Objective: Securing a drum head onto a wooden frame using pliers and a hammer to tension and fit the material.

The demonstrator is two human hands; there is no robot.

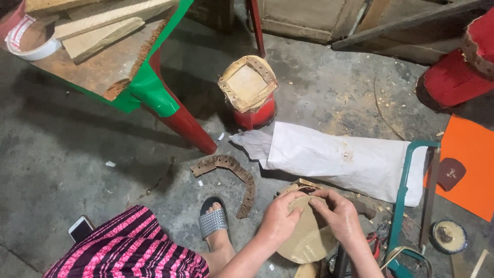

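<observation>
My left hand (278,216) and my right hand (337,213) both grip a round tan drum-like piece (306,239) low in the view. Their fingertips meet at its far rim, pinching a strip there. A curved brown perforated strip (232,175) lies on the concrete floor just left of my hands. My foot in a silver sandal (215,222) rests next to that strip, beside my pink striped skirt (128,247).
A small red drum (249,90) stands ahead. A white sack (339,159) lies behind my hands. A teal hacksaw (404,190), an orange sheet (471,164), a red-legged table with planks (103,46) and a phone (81,228) surround me.
</observation>
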